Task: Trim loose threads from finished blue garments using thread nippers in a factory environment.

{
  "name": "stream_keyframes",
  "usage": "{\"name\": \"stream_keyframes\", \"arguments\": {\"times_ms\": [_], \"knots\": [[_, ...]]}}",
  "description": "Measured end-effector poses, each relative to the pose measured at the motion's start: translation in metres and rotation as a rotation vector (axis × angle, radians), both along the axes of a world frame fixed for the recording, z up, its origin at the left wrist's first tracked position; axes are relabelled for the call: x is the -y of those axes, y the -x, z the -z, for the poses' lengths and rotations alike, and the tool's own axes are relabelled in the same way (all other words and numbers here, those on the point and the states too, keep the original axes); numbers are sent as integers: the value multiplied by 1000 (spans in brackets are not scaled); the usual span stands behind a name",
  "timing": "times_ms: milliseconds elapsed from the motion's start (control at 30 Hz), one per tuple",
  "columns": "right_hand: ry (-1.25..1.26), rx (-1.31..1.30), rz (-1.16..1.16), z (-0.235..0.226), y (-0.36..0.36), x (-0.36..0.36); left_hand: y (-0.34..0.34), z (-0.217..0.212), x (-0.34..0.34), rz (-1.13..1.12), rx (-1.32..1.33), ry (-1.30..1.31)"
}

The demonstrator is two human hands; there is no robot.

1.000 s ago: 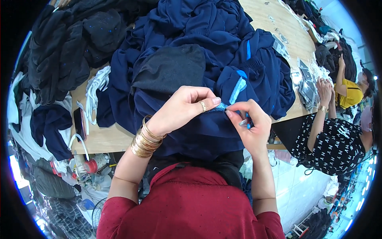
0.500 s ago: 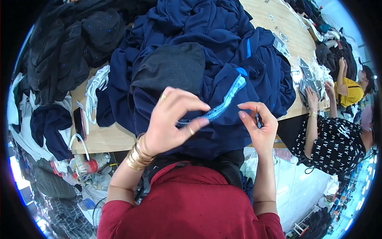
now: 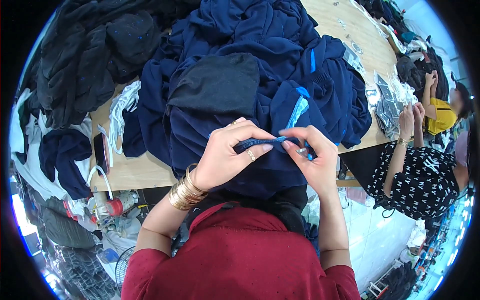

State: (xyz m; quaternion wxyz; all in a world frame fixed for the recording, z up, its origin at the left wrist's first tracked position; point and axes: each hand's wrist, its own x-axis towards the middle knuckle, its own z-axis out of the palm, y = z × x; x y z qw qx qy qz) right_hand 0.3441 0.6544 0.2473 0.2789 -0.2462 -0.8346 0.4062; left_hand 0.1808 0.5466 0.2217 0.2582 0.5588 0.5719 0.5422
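A navy garment [image 3: 240,176] lies before me on the table, with a black piece of cloth [image 3: 215,82] showing on it. Along its edge runs a light blue seam strip [image 3: 297,112]. Thumb and fingers of my left hand [image 3: 222,152] pinch that seam edge. My right hand [image 3: 320,156] is closed at the same edge, its fingertips meeting the strip right beside my left ones. Tucked in the right hand's fingers is a small tool [image 3: 303,152] with metal and blue parts, mostly hidden; it looks like thread snips.
Navy garments [image 3: 250,30] are heaped beyond my hands, and black garments [image 3: 80,55] at the far left. A phone [image 3: 102,156] and white cords [image 3: 124,112] lie on the wooden table [image 3: 132,176]. Two co-workers, in a patterned shirt [image 3: 420,180] and a yellow top [image 3: 441,116], are at right.
My right hand has moved left to the seam strip and pinches it beside my left hand. The seam edge between them is now drawn together. The nearer co-worker's hands have risen.
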Motion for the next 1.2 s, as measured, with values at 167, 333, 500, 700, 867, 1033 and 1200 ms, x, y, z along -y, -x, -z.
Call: {"name": "stream_keyframes", "arguments": {"times_ms": [167,333,500,700,867,1033,1200], "knots": [[120,28,17,-1,-5,-1,1,-9,-2,3,212,80],[315,9,-12,-6,-8,1,4,-15,-2,74,173,81],[410,-2,-15,-5,-8,4,5,-15,-2,103,203,99],[109,-13,32,-6,-7,10,6,-12,1,85,228,93],[-89,37,32,-14,-20,7,3,-12,3,97,251,92],[-346,97,-33,-20,-16,9,7,-12,9,103,248,85],[-438,173,-43,-27,-18,7,4,-15,6,101,165,69]]}}
